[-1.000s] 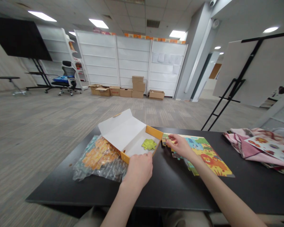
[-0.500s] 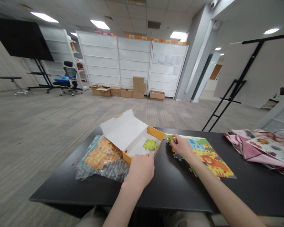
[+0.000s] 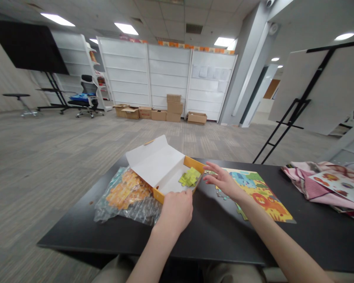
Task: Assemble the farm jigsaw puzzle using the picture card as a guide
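Note:
With its fingers closed over the near edge, my left hand point(image 3: 177, 210) grips an open cardboard box point(image 3: 171, 181), orange outside and white inside. Green puzzle pieces point(image 3: 190, 177) lie in a small heap at the right end of the box. Just right of that heap, my right hand point(image 3: 221, 181) is open, its fingers apart and nothing in them. Beneath and beyond my right forearm lies a partly assembled animal jigsaw puzzle point(image 3: 259, 196) with a lion and a blue animal; the arm hides part of it.
Left of the box, a clear plastic bag point(image 3: 129, 196) holds orange puzzle pieces. Pink cloth point(image 3: 303, 177) with a printed sheet point(image 3: 339, 184) on it lies at the right of the black table point(image 3: 106, 239). A board on a black stand point(image 3: 295, 106) stands behind.
My right hand has let go of a green puzzle piece, and its fingers have spread. The green heap in the box looks larger. My left hand keeps its hold on the box.

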Motion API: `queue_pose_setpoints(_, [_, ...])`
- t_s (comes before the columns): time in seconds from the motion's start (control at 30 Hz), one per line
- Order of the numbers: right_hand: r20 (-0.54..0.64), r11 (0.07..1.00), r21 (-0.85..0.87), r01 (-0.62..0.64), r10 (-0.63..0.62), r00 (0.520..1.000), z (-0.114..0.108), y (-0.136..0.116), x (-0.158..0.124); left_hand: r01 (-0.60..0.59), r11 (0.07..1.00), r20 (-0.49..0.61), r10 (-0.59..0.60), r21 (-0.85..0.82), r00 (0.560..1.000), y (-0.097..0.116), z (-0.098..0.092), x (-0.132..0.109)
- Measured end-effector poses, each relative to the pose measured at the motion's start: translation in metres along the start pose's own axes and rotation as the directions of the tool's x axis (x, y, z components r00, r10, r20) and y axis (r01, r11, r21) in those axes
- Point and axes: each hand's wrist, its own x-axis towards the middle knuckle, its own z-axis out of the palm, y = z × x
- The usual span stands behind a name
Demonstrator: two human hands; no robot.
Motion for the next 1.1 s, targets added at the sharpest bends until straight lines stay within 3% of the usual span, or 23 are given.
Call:
queue_pose_setpoints(0.1, [-0.073,0.942,-0.333,0.042,-0.071,0.995,-0.019,0.004,-0.001,-0.003,1.000,0.002,0.003,0.006,1.000,0.000,-0.001,0.000])
queue_pose_setpoints(0.17, [-0.073,0.819,-0.573,0.019,-0.074,0.995,-0.037,0.006,-0.004,-0.002,1.000,-0.004,0.002,0.009,1.000,0.000,-0.001,0.000])
queue_pose_setpoints(0.23, [0.004,0.657,-0.754,0.011,-0.012,1.000,-0.050,0.007,-0.011,-0.003,1.000,-0.002,0.003,0.015,1.000,-0.001,0.000,0.000])
queue_pose_setpoints(0.33, [0.094,0.436,-0.899,0.039,0.106,0.990,-0.058,0.009,-0.022,-0.007,1.000,0.015,0.007,0.019,1.000,-0.001,-0.001,0.000])
queue_pose_setpoints(0.43, [0.100,0.321,-0.946,0.040,0.173,0.980,-0.054,0.009,-0.028,0.004,1.000,0.028,-0.004,0.014,1.000,0.000,-0.002,0.000])
queue_pose_setpoints(0.8, [0.064,0.123,-0.991,0.043,0.173,0.983,-0.020,-0.009,-0.033,0.005,1.000,0.031,-0.006,0.019,1.000,0.000,-0.001,0.000])
queue_pose_setpoints(0.9, [0.074,0.137,-0.989,0.051,0.168,0.983,-0.021,-0.012,-0.035,0.015,1.000,0.026,-0.016,0.012,1.000,0.000,0.000,0.000])
queue_pose_setpoints(1.1, [0.035,0.203,-0.979,0.006,0.143,0.989,-0.046,-0.007,-0.028,0.031,0.999,0.059,-0.029,-0.032,0.998,0.008,-0.008,-0.005])
